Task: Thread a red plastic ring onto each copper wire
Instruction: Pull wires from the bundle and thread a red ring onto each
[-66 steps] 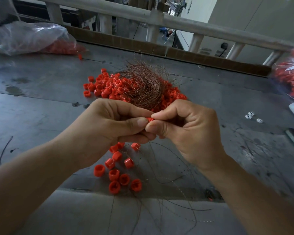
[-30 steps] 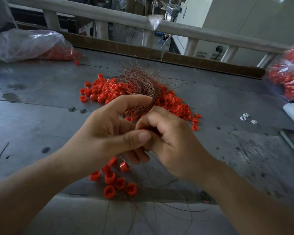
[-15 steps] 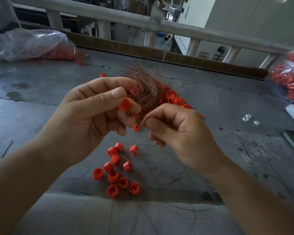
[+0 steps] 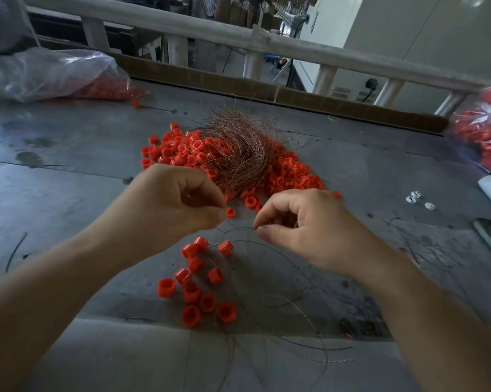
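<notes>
now pinching a thin wire (image 4: 236, 228) between both hands above the table (image 4: 68, 154). gripping one end with the left hand (image 4: 176, 205), thumb pressed to forefinger, other fingers curled in. gripping the other end with the right hand (image 4: 309, 230), likewise thumb tip to forefinger tip, remaining fingers curled. slack and bowed between the two pinches, hands near but apart. just beside the left fingertips, a single red ring (image 4: 230, 213); cannot tell whether threaded on the wire or lying on the table. beyond the hands, a big pile (image 4: 168, 151) of loose red rings, with a bundle (image 4: 238, 154) of copper wires tangled on top of its middle. nearer, below the hands, a small group (image 4: 191, 293) of about a dozen rings spread on the table, thin wires trailing from among them toward the near edge. at far left, a clear bag (image 4: 57, 72) with more red rings inside. at far right, a second bag (image 4: 482, 128) packed with red pieces, cut by the frame edge. right of the hands, three small white bits (image 4: 417, 198), well apart from the pile. behind the table, a pale rail (image 4: 295, 49) on posts.
</notes>
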Available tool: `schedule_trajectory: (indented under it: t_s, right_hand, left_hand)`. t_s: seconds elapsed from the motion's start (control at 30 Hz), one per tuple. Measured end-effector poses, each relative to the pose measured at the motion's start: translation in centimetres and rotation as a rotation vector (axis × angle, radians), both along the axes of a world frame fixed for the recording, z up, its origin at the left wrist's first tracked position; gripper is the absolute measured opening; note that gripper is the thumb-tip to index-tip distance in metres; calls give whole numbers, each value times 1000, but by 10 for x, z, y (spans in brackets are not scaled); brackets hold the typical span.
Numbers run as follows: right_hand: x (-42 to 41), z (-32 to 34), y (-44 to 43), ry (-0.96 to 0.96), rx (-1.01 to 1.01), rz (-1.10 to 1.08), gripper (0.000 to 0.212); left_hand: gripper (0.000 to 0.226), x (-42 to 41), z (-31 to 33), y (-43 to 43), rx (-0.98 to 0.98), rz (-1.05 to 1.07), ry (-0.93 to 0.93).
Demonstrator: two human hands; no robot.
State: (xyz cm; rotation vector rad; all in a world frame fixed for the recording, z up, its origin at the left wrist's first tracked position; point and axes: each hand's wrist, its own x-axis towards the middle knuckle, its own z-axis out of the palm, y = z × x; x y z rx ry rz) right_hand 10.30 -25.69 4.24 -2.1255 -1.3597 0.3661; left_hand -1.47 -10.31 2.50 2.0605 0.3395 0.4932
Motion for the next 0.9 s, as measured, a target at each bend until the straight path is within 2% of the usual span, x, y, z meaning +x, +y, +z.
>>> schedule_trajectory:
  t_s: [0.1, 0.2, 0.33, 0.43, 0.53, 0.67, 0.77, 0.9]
  right_hand:
    - [1, -2, 1, -33, -43, -3, 24]
    - [-1, -4, -1, -54, -116, 14, 21]
    - [-1, -5, 0, -75, -160, 34, 13]
    - [0, -4, -2, -50, -127, 29, 15]
    - [1, -3, -3, -34, -67, -1, 15]
    - [2, -1, -3, -15, 30, -37, 13]
    - [2, 0, -3, -30, 70, -51, 13]
    - [5, 1, -4, -61, 122, -97, 15]
  left_hand:
    - [24, 0, -1, -1, 107, -36, 72]
    - [21, 0, -2, -3, 120, -79, 123]
    - [7, 4, -7, 6, 180, 48, 124]
    - [25, 9, -10, 17, 313, 220, 96]
    - [11, 14, -10, 29, 360, 364, 78]
    - [44, 18, -16, 51, 415, 503, 142]
    - [52, 20, -21, 64, 387, 535, 242]
    - [43, 22, -30, 69, 451, 454, 417]
